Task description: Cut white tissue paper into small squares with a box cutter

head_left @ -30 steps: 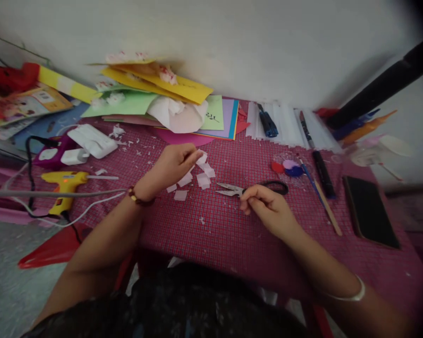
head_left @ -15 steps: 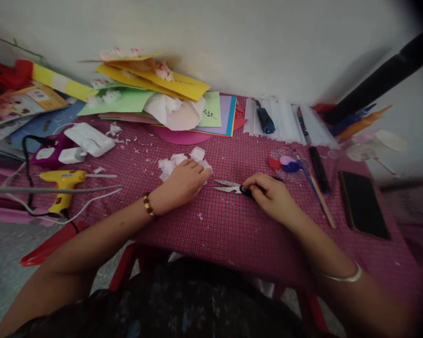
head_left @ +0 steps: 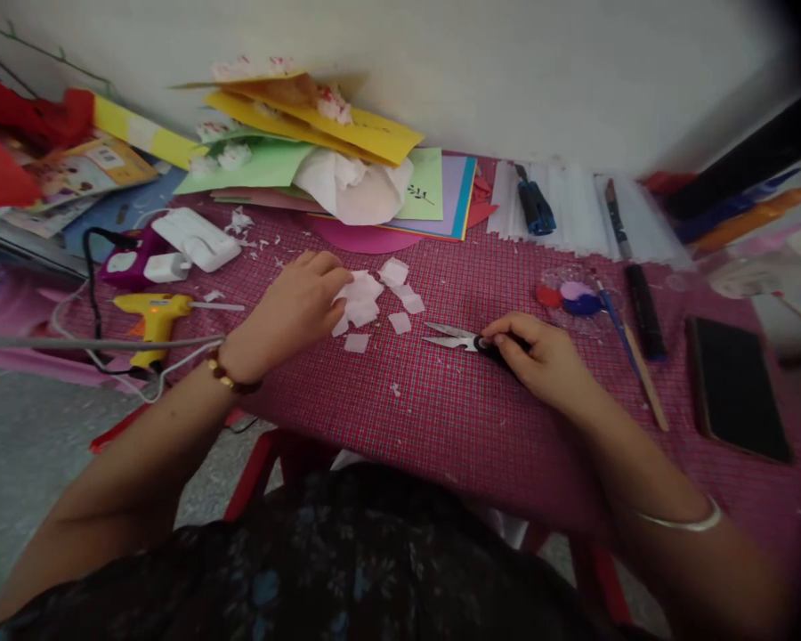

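Observation:
Small white paper squares (head_left: 364, 298) lie in a loose pile on the checked tablecloth, several of them scattered apart at its right side. My left hand (head_left: 294, 307) is at the pile's left edge, palm down, fingers bent and apart; I see nothing gripped in it. In my right hand (head_left: 540, 361) is a pair of scissors (head_left: 455, 338), held by the dark handles. Its blades are parted a little and point left, just right of the loose squares. Part of the handles is hidden by the fingers.
A yellow glue gun (head_left: 153, 320) with cords and a white plug adapter (head_left: 197, 239) are at left. Stacked coloured cards (head_left: 367, 133) stand at the back. To the right are a paint palette (head_left: 578, 298), a brush (head_left: 631, 361), a craft knife (head_left: 644, 312) and a phone (head_left: 738, 387).
My left hand has moved left off the paper squares, which are now spread out and more visible. My right hand still holds the scissors. The whole view has shifted slightly.

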